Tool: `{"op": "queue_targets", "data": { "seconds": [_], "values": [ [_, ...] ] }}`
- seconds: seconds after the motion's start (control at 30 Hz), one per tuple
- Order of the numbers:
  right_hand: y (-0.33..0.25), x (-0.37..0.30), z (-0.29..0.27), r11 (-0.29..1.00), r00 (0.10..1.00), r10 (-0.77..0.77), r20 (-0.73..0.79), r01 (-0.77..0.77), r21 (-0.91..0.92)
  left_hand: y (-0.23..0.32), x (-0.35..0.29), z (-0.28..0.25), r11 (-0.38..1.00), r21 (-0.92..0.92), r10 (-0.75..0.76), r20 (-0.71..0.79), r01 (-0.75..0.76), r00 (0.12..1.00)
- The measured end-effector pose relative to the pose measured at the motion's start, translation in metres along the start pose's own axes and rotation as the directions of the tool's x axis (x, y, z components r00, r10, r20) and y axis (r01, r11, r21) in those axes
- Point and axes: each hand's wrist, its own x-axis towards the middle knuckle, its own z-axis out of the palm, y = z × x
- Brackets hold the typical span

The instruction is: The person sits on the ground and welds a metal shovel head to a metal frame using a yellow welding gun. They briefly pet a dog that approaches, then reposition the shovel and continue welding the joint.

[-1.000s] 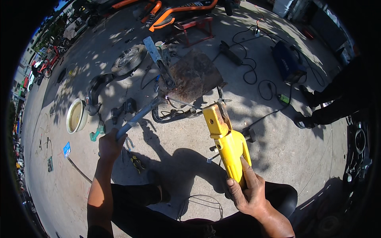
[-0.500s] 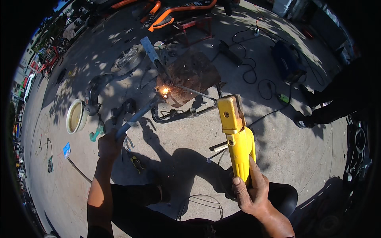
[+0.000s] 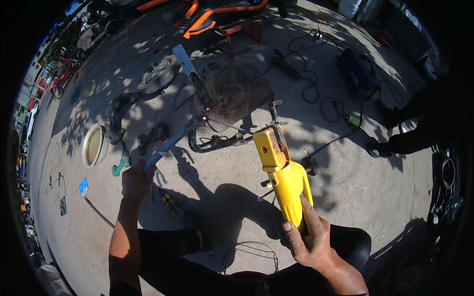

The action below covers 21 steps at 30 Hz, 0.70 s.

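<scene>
My right hand (image 3: 308, 239) gripped the yellow electrode holder (image 3: 286, 190), its welding rod (image 3: 230, 126) angled to the glowing spot (image 3: 204, 118) beside the rusty plate (image 3: 242, 91); my left hand (image 3: 136, 182) encircled the blue-grey pipe (image 3: 169, 148). Arc welding appeared in hand; the next move seemingly called for steady rod control.

1 ylw electrode hldr (image 3: 290, 192), 1 blu-gry pipe (image 3: 170, 145), 1 rod (image 3: 230, 126), 1 rusty plate (image 3: 245, 88).
</scene>
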Motion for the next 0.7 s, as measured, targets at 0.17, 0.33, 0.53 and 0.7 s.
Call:
{"op": "queue_targets", "data": {
  "seconds": [0.17,0.33,0.53,0.7],
  "values": [
    [-0.006,0.0003,-0.0005,0.996,0.995,0.087,0.047,-0.089,0.028,-0.0004,0.0002,-0.0026,1.0,-0.004,0.002,-0.014,-0.002,1.0],
    [-0.0041,-0.0003,0.0006,0.998,0.998,0.062,0.035,-0.062,0.015,0.0022,0.0005,-0.0033,1.0,-0.004,0.013,-0.019,-0.013,1.0],
    [-0.0034,0.0001,0.0009,0.999,0.998,0.052,0.029,-0.052,-0.003,0.0023,-0.0001,-0.0024,1.0,0.012,0.022,-0.023,-0.022,0.999],
    [-0.0015,0.0003,0.0012,1.0,0.999,0.027,0.018,-0.027,-0.011,0.0029,0.0002,-0.0026,1.0,-0.006,-0.011,-0.001,0.011,1.0]
  ]
}}
